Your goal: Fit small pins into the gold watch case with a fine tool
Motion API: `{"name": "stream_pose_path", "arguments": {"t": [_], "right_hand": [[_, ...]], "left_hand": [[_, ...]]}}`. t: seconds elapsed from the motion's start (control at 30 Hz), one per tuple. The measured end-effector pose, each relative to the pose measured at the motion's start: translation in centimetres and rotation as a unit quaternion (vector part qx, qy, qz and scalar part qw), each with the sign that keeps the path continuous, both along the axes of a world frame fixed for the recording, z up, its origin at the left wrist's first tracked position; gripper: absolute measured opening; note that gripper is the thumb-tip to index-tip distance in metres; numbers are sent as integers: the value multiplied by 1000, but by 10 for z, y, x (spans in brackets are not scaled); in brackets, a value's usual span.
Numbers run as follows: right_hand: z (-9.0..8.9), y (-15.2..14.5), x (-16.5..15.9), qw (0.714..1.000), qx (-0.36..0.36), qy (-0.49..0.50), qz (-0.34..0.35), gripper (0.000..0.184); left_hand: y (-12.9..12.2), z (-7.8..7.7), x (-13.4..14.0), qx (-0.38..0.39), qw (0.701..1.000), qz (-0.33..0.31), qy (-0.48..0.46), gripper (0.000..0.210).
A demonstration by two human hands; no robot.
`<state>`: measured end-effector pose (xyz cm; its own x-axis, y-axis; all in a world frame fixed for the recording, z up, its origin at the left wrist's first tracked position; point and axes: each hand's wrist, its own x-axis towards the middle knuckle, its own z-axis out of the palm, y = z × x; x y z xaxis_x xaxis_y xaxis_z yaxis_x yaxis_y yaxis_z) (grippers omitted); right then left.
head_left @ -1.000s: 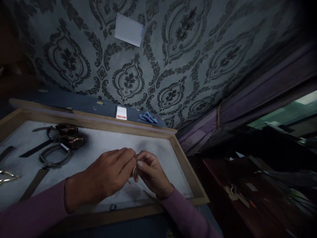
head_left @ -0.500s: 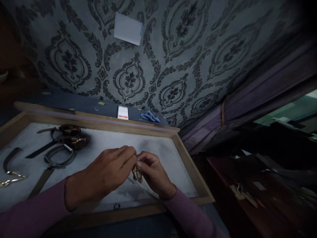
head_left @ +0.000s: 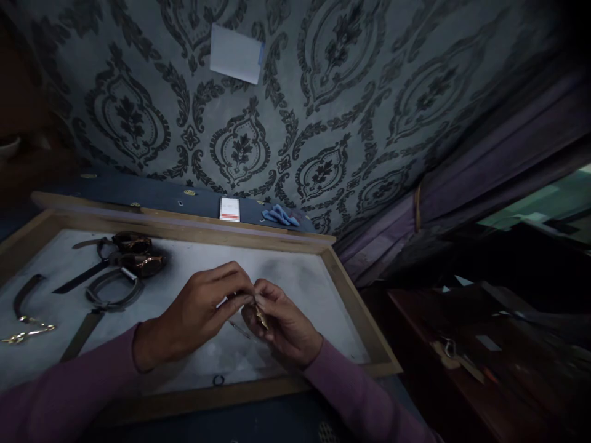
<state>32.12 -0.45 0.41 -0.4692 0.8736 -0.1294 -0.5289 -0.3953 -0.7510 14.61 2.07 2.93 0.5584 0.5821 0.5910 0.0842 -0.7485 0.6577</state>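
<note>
In the head view, my right hand [head_left: 293,323] grips a small gold watch [head_left: 261,317], tilted so that its narrow side shows. My left hand [head_left: 203,311] is closed in a pinch at the watch's upper edge, its fingertips meeting those of the right. Whatever lies between the left fingertips is hidden. Both hands are above the pale floor of a wooden-framed tray [head_left: 369,307]. Below them a thin, light-coloured strip or tool [head_left: 240,330] shows in part. Near the front rim lies a small black ring [head_left: 218,380].
Several watches [head_left: 143,263] with dark straps fill the tray's left side, with a gold bracelet piece [head_left: 30,332] near them. Behind the tray are a white-and-red card [head_left: 229,208] and a blue cloth [head_left: 280,215]. A dark red table [head_left: 462,363] stands at right.
The watch has turned from showing its round face to showing its edge. My left hand has shifted slightly, with its fingers more arched. My right hand stays almost in place.
</note>
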Motion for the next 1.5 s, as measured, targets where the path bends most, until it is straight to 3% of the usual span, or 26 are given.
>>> {"name": "stream_pose_path", "arguments": {"t": [0.13,0.33,0.57,0.73,0.87,1.13,1.23,1.37,1.5], "right_hand": [[-1,1,0,1000,-21,14,11,23],[0,3,0,998,-42,30,35,24],[3,2,-1,997,-66,20,17,27],[3,4,0,997,-76,3,-10,21],[5,5,2,998,-64,5,-9,27],[3,10,2,997,-56,3,-54,33],[2,12,3,997,-54,-13,-48,37],[0,10,3,998,-22,-27,-58,28],[1,4,0,995,31,-78,-63,31]], "left_hand": [[4,-1,0,0,1000,-14,-14,11],[2,-5,2,59,998,31,10,10],[1,-5,6,118,991,60,28,13],[2,0,1,76,993,77,46,14],[2,2,-2,22,996,71,49,14],[4,-5,-5,-5,992,113,58,13],[6,-7,-6,-18,992,101,67,14],[5,-7,-7,-36,993,93,60,14],[2,-2,-8,-46,993,102,41,14]]}}
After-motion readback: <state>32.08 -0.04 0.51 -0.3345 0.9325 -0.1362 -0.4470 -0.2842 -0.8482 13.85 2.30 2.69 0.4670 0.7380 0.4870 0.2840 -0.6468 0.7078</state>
